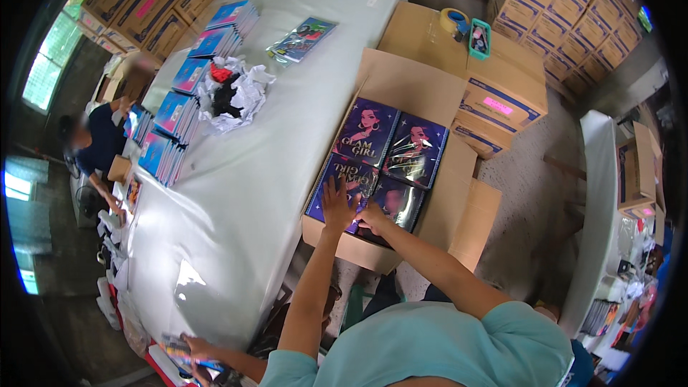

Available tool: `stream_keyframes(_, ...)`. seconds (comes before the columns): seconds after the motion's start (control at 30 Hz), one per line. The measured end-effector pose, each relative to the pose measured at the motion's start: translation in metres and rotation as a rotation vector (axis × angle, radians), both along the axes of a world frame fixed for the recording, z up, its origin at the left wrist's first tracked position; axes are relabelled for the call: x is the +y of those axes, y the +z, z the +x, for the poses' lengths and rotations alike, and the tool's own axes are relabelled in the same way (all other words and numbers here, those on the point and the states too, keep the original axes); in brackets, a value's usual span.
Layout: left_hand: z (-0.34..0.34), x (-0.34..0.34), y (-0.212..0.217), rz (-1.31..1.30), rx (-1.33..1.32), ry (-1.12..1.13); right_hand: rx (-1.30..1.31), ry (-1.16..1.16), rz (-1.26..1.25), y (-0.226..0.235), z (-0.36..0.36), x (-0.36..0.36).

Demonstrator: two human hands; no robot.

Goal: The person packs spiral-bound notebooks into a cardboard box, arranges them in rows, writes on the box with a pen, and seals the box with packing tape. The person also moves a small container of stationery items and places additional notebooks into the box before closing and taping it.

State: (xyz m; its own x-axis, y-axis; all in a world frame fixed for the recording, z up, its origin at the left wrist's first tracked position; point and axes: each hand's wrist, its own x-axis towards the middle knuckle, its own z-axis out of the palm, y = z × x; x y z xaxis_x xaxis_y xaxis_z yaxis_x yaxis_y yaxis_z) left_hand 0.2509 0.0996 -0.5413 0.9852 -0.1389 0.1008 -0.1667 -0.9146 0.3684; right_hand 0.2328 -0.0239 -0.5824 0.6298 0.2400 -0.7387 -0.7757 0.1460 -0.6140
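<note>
1. Left hand (338,203): its grip is open, fingers spread over the near-left notebooks (322,206) in the carton, with nothing seen clasped. Spread pressure across the palm; a single fingertip could dent a cover.

2. Right hand (372,216): its grip is partly curled at the seam beside the near-right notebooks (403,203). I cannot tell whether thumb and fingers pinch anything. Best to work the seam lightly, letting the left palm steady the neighbouring pile.

3. All four groups of dark purple notebooks lie face up inside the open carton (351,251), two by two. Ease each group square by its edges; the wire coils would probably snag if the piles were forced together.

4. The far-left notebooks (367,127) and far-right notebooks (417,152) sit just beyond the hands. Their covers look glossy and may slide, so small nudges should beat hard shoves.

5. The carton's flaps stand folded outward, the right flap (476,222) among them. Hold forearms above the near wall, so that leaning does not bow it.

6. The carton is just beside the white-covered tabletop (222,215). Its support is hidden, so press downward rather than sideways.
</note>
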Motion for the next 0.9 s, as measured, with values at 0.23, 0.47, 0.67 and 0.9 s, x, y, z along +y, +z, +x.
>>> stream_keyframes(0.23, 0.053, -0.039, -0.002, 0.069, 0.081, -0.138, -0.277, 0.230, -0.461, 0.061, 0.008, -0.055)
stream_keyframes(0.47, 0.072, -0.065, -0.015, 0.183, 0.017, -0.251, -0.819, 0.559, -1.430, 0.059, 0.039, -0.126)
stream_keyframes(0.67, 0.075, -0.074, -0.007, 0.224, 0.067, -0.269, -0.767, 0.641, -1.378, 0.029, 0.045, -0.139)
stream_keyframes(0.9, 0.076, -0.078, -0.003, 0.292, 0.150, -0.230, -0.678, 0.755, -1.371, 0.028, 0.056, -0.139)
